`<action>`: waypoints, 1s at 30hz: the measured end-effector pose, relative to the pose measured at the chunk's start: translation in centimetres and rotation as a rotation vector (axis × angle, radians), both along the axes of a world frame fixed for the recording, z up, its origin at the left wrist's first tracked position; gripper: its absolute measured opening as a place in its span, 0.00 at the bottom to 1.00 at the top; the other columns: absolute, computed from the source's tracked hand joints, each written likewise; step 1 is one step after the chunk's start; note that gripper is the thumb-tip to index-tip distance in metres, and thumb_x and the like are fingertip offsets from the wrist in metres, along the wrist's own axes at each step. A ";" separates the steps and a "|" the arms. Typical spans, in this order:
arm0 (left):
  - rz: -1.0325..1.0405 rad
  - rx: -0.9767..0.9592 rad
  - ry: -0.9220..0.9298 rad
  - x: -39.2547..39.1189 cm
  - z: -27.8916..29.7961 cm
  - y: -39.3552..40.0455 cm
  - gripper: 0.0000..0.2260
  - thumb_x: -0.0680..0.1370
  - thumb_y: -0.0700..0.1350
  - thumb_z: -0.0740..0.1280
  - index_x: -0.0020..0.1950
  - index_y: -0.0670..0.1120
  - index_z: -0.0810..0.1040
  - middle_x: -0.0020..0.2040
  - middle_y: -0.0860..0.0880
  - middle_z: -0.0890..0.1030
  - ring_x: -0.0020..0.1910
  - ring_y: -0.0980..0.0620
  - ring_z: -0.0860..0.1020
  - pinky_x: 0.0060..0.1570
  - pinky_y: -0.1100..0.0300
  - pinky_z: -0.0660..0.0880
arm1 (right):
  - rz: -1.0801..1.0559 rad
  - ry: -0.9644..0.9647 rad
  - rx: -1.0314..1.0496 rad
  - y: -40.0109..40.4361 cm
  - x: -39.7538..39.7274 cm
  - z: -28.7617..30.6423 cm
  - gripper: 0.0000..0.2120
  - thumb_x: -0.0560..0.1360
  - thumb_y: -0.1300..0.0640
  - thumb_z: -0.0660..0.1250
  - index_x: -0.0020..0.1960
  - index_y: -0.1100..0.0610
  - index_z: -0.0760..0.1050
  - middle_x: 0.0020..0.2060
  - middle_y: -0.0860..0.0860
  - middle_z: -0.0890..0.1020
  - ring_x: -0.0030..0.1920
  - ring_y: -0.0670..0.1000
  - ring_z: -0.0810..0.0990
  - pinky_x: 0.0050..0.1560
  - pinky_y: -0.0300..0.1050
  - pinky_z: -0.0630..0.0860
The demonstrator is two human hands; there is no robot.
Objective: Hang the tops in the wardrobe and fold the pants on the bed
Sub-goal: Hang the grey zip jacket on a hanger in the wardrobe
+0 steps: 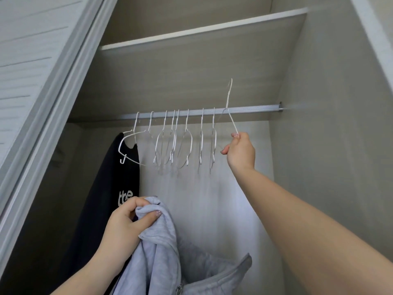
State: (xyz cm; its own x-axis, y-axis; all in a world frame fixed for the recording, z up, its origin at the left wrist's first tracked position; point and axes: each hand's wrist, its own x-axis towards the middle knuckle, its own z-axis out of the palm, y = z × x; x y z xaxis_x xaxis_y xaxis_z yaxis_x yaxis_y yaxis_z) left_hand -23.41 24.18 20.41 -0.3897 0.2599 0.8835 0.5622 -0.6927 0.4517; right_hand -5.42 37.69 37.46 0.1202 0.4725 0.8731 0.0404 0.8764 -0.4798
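Grey top [161, 252] bunched in left hand [125, 222], zip showing.

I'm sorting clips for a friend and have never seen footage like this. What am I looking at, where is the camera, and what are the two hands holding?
There is no machine here: a person wears a camera on the head, looking into an open wardrobe. The left hand grips a light grey zip-up top. The right hand pinches a white wire hanger, lifted with its hook above the metal rail. More empty white hangers hang on that rail. At the left end hangs a black top with white lettering. A shelf sits above.
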 end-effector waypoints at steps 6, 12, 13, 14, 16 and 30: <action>-0.134 -0.087 -0.097 0.3 -1.6 -4.3 0.06 0.73 0.35 0.70 0.37 0.43 0.79 0.37 0.44 0.81 0.36 0.54 0.79 0.36 0.66 0.77 | 0.026 0.040 -0.007 -3.2 1.6 -4.8 0.12 0.82 0.52 0.47 0.54 0.50 0.69 0.28 0.48 0.75 0.37 0.47 0.80 0.33 0.41 0.66; -0.220 -0.177 -0.190 1.6 -3.9 -8.9 0.03 0.74 0.36 0.68 0.41 0.38 0.77 0.38 0.42 0.80 0.38 0.50 0.78 0.42 0.54 0.75 | 0.001 0.101 -0.017 -7.6 3.8 -8.8 0.12 0.83 0.52 0.48 0.54 0.49 0.69 0.26 0.47 0.73 0.33 0.45 0.79 0.35 0.36 0.69; -0.223 -0.188 -0.187 1.8 -4.2 -9.6 0.03 0.74 0.36 0.68 0.41 0.37 0.76 0.39 0.41 0.80 0.38 0.49 0.78 0.43 0.53 0.75 | -0.004 0.122 -0.024 -8.5 4.0 -8.9 0.11 0.83 0.53 0.48 0.53 0.49 0.69 0.26 0.47 0.73 0.33 0.45 0.79 0.35 0.36 0.69; -0.226 -0.210 -0.180 2.1 -4.5 -10.5 0.03 0.74 0.36 0.68 0.41 0.37 0.76 0.39 0.41 0.80 0.39 0.49 0.78 0.43 0.53 0.75 | -0.012 0.139 -0.038 -9.4 4.3 -9.1 0.11 0.83 0.53 0.48 0.53 0.50 0.69 0.27 0.47 0.73 0.34 0.46 0.80 0.36 0.37 0.69; -0.227 -0.235 -0.154 2.5 -5.2 -11.9 0.02 0.75 0.36 0.68 0.42 0.38 0.78 0.40 0.40 0.80 0.39 0.49 0.79 0.42 0.54 0.76 | -0.039 0.155 -0.056 -10.9 4.6 -8.6 0.12 0.83 0.53 0.47 0.54 0.51 0.69 0.28 0.48 0.74 0.37 0.48 0.80 0.35 0.38 0.68; -0.257 -0.252 -0.119 1.0 -7.1 -17.0 0.08 0.75 0.38 0.68 0.38 0.49 0.80 0.38 0.48 0.82 0.37 0.56 0.80 0.37 0.62 0.75 | -0.113 0.082 -0.019 -18.2 6.1 -8.0 0.10 0.82 0.53 0.48 0.52 0.48 0.67 0.27 0.47 0.76 0.41 0.52 0.81 0.34 0.40 0.68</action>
